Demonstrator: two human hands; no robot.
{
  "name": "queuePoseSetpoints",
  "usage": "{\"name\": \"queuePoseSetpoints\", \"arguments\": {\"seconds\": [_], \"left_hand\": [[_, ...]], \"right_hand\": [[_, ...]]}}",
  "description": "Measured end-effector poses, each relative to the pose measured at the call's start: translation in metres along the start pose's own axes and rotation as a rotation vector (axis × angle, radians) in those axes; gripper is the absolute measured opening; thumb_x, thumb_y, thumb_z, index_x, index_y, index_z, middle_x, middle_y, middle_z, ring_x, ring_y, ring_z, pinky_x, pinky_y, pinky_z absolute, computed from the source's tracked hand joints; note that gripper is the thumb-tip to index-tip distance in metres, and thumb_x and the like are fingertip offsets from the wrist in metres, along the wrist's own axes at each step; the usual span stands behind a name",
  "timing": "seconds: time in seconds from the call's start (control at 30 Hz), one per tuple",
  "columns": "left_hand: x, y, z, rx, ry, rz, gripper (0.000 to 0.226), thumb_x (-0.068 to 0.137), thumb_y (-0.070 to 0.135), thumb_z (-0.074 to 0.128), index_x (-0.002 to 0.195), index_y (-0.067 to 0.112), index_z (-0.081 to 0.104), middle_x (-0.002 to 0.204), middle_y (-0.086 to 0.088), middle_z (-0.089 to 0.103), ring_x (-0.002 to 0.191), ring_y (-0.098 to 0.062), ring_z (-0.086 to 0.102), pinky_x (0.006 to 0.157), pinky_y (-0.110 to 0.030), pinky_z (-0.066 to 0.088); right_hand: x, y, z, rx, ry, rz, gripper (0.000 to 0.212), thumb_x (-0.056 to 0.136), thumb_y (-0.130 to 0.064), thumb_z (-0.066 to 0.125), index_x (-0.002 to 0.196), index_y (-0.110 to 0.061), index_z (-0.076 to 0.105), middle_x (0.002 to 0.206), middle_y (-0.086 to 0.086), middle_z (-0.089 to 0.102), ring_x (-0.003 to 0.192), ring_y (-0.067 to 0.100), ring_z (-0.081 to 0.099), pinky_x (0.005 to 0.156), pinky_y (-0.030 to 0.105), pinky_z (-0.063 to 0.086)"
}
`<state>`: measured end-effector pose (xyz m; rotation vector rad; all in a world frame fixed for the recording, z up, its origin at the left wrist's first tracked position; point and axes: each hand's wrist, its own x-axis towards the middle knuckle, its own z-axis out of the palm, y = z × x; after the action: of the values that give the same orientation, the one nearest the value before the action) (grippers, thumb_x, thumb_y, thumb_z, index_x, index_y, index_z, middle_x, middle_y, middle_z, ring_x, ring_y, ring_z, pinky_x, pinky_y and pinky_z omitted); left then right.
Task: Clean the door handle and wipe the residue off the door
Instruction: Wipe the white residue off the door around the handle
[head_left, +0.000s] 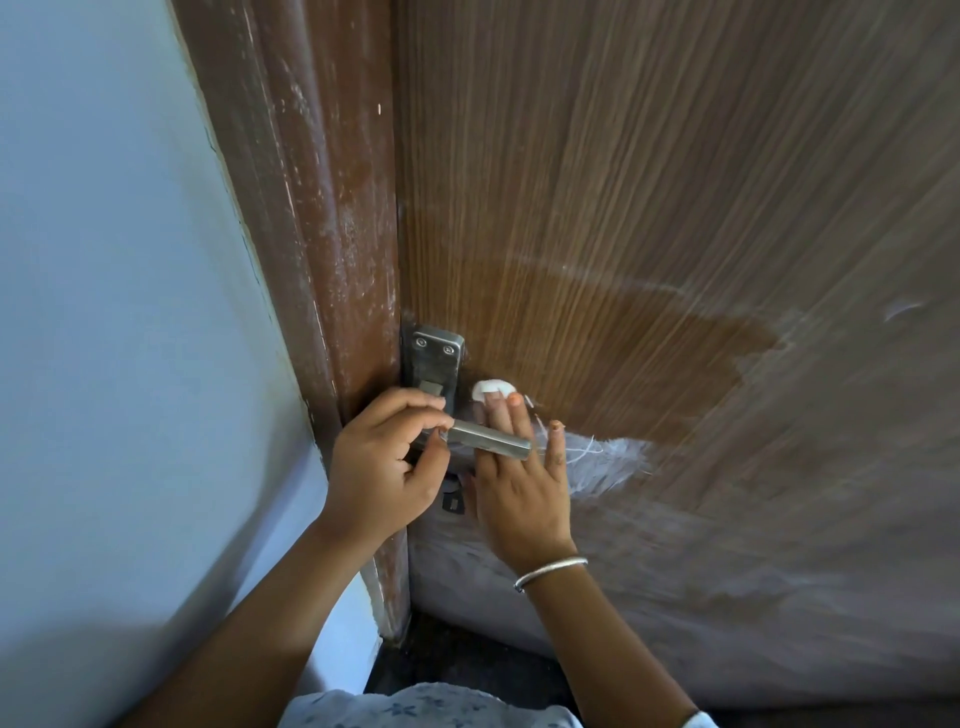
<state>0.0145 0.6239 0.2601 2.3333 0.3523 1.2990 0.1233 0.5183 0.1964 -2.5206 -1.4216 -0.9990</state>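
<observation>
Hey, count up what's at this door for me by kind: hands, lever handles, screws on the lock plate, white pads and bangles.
Hands: 2 (left hand, right hand)
Lever handle: 1
Plate screws: 2
White pad: 1
Bangle: 1
Total: 7

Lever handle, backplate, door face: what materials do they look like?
Lever handle: metal, brushed steel look, grey with a bright edge glint. Backplate: same dull grey metal, two screw heads. Door: wood-grain face, probably laminate or veneer; fine straight streaks, cloudy white film outside one wiped patch.
</observation>
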Motion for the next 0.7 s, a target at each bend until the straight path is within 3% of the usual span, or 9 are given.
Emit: {"name": "queuePoseSetpoints", "arguments": {"seconds": [0.17, 0.3, 0.4, 0.5, 0.57, 0.7], "left_hand": [[0.000, -0.001, -0.002, -0.027, -0.018, -0.019, 0.022, 0.077, 0.013, 0.054, 0.079, 0.004, 0.074, 0.089, -0.005, 0.070, 0.063, -0.018, 0.064, 0.051, -0.033, 0.050], [0.001, -0.001, -0.001, -0.031, -0.014, -0.014, 0.022, 0.078, 0.013, 0.054, 0.079, 0.003, 0.074, 0.088, -0.006, 0.070, 0.069, -0.014, 0.064, 0.056, -0.030, 0.052], [0.000, 0.000, -0.001, -0.034, -0.010, -0.023, 0.022, 0.078, 0.013, 0.054, 0.079, 0.003, 0.074, 0.088, -0.007, 0.070, 0.076, -0.009, 0.061, 0.061, -0.022, 0.051], [0.001, 0.001, -0.001, -0.027, -0.001, -0.031, 0.023, 0.077, 0.013, 0.054, 0.078, 0.002, 0.074, 0.088, -0.007, 0.070, 0.079, -0.009, 0.060, 0.066, -0.015, 0.048], [0.000, 0.001, -0.001, -0.012, 0.000, -0.031, 0.024, 0.078, 0.014, 0.053, 0.079, 0.002, 0.074, 0.088, -0.008, 0.070, 0.080, -0.010, 0.060, 0.069, -0.014, 0.048], [0.000, 0.002, -0.001, -0.004, -0.014, -0.027, 0.024, 0.079, 0.015, 0.054, 0.080, 0.002, 0.074, 0.090, -0.008, 0.070, 0.081, -0.010, 0.060, 0.070, -0.011, 0.046]], "right_hand": [[-0.025, 0.026, 0.001, -0.002, 0.011, 0.219, 0.076, 0.087, -0.057, 0.037, 0.139, -0.002, 0.029, 0.148, 0.014, 0.020, 0.140, 0.028, 0.010, 0.112, 0.054, 0.003], [-0.025, 0.021, 0.004, 0.048, 0.021, 0.313, 0.085, 0.085, -0.059, 0.038, 0.137, 0.007, 0.027, 0.145, 0.025, 0.021, 0.137, 0.037, 0.014, 0.112, 0.055, 0.008], [-0.011, 0.009, 0.004, 0.084, -0.006, 0.224, 0.088, 0.082, -0.061, 0.039, 0.138, 0.005, 0.026, 0.146, 0.026, 0.026, 0.139, 0.036, 0.008, 0.112, 0.053, 0.005], [0.003, -0.005, 0.003, 0.122, -0.031, 0.040, 0.084, 0.081, -0.057, 0.045, 0.141, -0.002, 0.026, 0.147, 0.017, 0.023, 0.138, 0.034, 0.016, 0.110, 0.054, 0.013], [0.010, -0.020, 0.002, 0.206, 0.002, -0.043, 0.083, 0.081, -0.050, 0.052, 0.145, -0.008, 0.021, 0.151, 0.013, 0.019, 0.141, 0.032, 0.015, 0.113, 0.050, 0.010], [0.008, -0.030, 0.005, 0.260, 0.009, -0.027, 0.076, 0.087, -0.039, 0.050, 0.147, -0.010, 0.015, 0.155, 0.014, 0.011, 0.144, 0.031, 0.006, 0.116, 0.048, 0.008]]}}
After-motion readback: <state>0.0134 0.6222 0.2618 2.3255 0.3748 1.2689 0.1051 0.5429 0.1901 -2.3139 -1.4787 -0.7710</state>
